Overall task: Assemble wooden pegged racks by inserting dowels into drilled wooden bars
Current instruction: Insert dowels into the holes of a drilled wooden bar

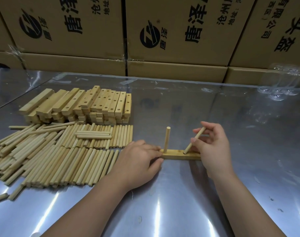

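Note:
A short drilled wooden bar lies flat on the shiny metal table. One dowel stands upright in a hole near the bar's left end. My left hand grips that left end, thumb at the front and fingertips at the back. My right hand pinches a second dowel, tilted, with its lower tip at a hole near the bar's right end. An open hole shows between the two dowels.
A heap of loose dowels covers the table to the left. Behind it stands a stack of drilled bars. Printed cardboard boxes wall off the back. Clear plastic wrap lies at the far right.

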